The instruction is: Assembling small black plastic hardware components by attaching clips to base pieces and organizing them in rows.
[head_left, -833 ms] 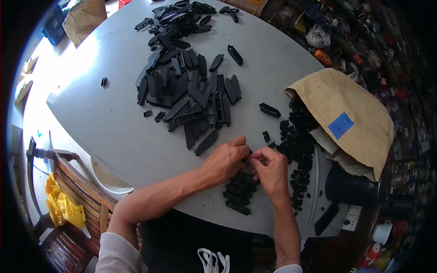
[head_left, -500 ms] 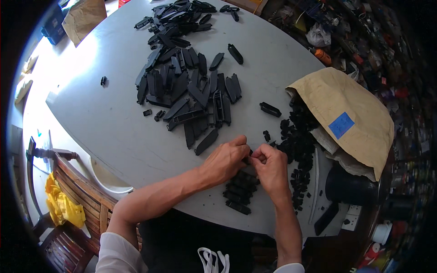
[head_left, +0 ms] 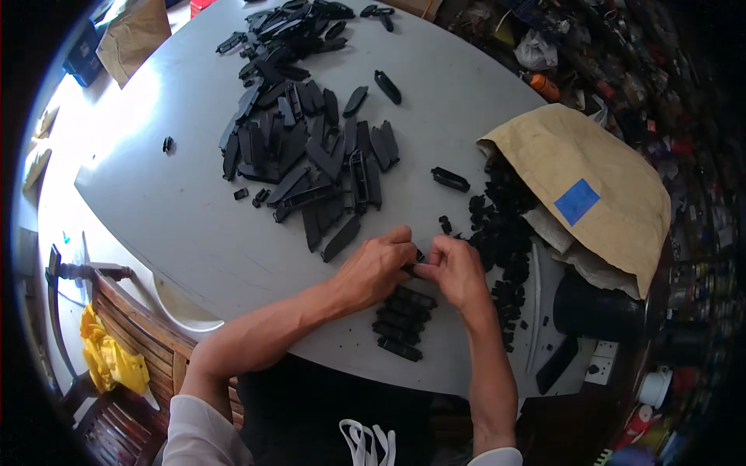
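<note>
your hands are both pinched narrow: left hand (head_left: 377, 268) and right hand (head_left: 457, 272) meet on one dark piece (head_left: 420, 255), just off the near edge of the surface (head_left: 233, 260), right of its middle. fingers cover most of it, so its seating is hard to judge; a part pressed in askew could go unnoticed.

small tip, hard pinch: a slip could flick it toward the near edge and off.

the row of black pieces (head_left: 401, 325) lies between your forearms, close to that edge; a dropped wrist could knock it out of line.

the heap of small black parts (head_left: 509, 233) spreads beside your right hand, under the mouth of the paper bag (head_left: 594, 171); a sideways elbow or tugged bag could scatter them toward the right edge.
</note>
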Motion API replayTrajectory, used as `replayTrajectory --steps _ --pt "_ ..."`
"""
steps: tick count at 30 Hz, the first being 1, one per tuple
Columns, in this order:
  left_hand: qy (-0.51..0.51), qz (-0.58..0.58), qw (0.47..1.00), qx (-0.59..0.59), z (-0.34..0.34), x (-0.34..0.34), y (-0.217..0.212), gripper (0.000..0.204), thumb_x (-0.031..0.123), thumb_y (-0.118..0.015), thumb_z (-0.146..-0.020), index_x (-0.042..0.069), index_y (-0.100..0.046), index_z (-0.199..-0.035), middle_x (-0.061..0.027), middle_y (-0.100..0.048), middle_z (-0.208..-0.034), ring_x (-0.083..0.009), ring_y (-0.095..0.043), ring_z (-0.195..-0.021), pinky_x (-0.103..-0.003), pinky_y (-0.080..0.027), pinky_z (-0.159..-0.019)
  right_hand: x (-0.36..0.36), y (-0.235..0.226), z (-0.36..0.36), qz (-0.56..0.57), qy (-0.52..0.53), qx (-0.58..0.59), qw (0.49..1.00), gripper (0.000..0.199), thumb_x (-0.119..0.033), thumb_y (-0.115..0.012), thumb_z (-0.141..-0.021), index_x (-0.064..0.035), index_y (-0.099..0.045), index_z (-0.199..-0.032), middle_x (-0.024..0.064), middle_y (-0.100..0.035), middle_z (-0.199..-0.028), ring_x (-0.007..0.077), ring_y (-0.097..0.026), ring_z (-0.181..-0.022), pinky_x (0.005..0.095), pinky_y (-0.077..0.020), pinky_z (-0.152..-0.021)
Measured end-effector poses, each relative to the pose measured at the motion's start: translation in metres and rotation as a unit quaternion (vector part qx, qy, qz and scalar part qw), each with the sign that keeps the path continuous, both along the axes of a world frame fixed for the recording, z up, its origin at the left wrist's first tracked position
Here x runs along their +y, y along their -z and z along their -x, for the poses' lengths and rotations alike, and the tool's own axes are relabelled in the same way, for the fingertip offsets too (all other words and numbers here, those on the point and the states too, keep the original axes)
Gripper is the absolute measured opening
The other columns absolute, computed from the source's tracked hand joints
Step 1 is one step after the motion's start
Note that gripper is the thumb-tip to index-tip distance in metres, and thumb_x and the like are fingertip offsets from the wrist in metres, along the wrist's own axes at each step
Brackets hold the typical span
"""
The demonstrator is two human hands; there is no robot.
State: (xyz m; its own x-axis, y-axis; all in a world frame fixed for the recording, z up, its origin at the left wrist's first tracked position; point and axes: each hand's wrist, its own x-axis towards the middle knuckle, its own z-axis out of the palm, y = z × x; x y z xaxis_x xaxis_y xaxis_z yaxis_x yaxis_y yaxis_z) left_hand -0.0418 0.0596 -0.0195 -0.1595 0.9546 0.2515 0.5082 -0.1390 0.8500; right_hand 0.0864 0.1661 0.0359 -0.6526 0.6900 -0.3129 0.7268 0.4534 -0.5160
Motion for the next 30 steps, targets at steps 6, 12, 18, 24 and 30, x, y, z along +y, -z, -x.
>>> replayTrajectory --steps 6,12,18,24,30 --pt "-0.01 0.013 1.0 0.009 0.0 -0.001 -0.003 0.026 -0.002 -0.074 -0.064 -0.002 -0.057 -0.083 -0.0142 -0.054 -0.088 -0.0354 -0.058 -0.079 -0.04 -0.047 -0.067 0.026 0.019 -0.007 -0.149 0.098 0.152 0.972 0.014 -0.005 -0.072 -0.076 0.0028 -0.06 -0.078 0.013 -0.058 -0.065 0.0184 -0.057 -0.059 0.0328 -0.0452 -0.057" --pt "-0.038 0.047 0.998 0.011 0.001 0.0 -0.006 0.03 -0.002 -0.076 -0.063 -0.001 -0.058 -0.087 -0.013 -0.053 -0.089 -0.0331 -0.059 -0.08 -0.039 -0.048 -0.07 0.023 0.024 0.006 -0.262 0.02 0.051 0.964 0.013 -0.006 -0.069 -0.078 0.002 -0.06 -0.084 0.0166 -0.059 -0.084 0.034 -0.061 -0.082 0.0402 -0.0485 -0.071" --pt "-0.058 0.077 0.993 -0.062 0.007 -0.01 -0.026 0.033 -0.001 -0.078 -0.063 0.001 -0.063 -0.093 -0.0122 -0.054 -0.09 -0.0285 -0.059 -0.079 -0.037 -0.048 -0.066 0.019 0.031 0.014 -0.333 -0.023 0.042 0.942 0.013 -0.003 -0.068 -0.078 0.0 -0.058 -0.085 0.0167 -0.056 -0.088 0.0357 -0.061 -0.086 0.0428 -0.0493 -0.074" --pt "0.024 0.021 0.995 0.099 -0.003 -0.02 -0.031 0.017 0.005 -0.072 -0.07 0.004 -0.068 -0.086 -0.0098 -0.056 -0.081 -0.0313 -0.059 -0.074 -0.04 -0.048 -0.066 0.029 0.04 0.016 -0.364 -0.105 0.092 0.921 0.011 0.001 -0.065 -0.076 -0.0004 -0.056 -0.084 0.0157 -0.056 -0.085 0.0358 -0.06 -0.081 0.0426 -0.0495 -0.071" --pt "0.03 0.067 0.983 0.167 -0.004 -0.021 -0.024 0.013 0.011 -0.069 -0.074 0.006 -0.069 -0.086 -0.009 -0.058 -0.083 -0.0307 -0.061 -0.074 -0.04 -0.048 -0.065 0.013 0.006 -0.017 -0.155 -0.033 0.225 0.961 0.015 0.006 -0.065 -0.072 0.0011 -0.06 -0.086 0.0121 -0.06 -0.084 0.0242 -0.062 -0.07 0.0327 -0.0505 -0.062"
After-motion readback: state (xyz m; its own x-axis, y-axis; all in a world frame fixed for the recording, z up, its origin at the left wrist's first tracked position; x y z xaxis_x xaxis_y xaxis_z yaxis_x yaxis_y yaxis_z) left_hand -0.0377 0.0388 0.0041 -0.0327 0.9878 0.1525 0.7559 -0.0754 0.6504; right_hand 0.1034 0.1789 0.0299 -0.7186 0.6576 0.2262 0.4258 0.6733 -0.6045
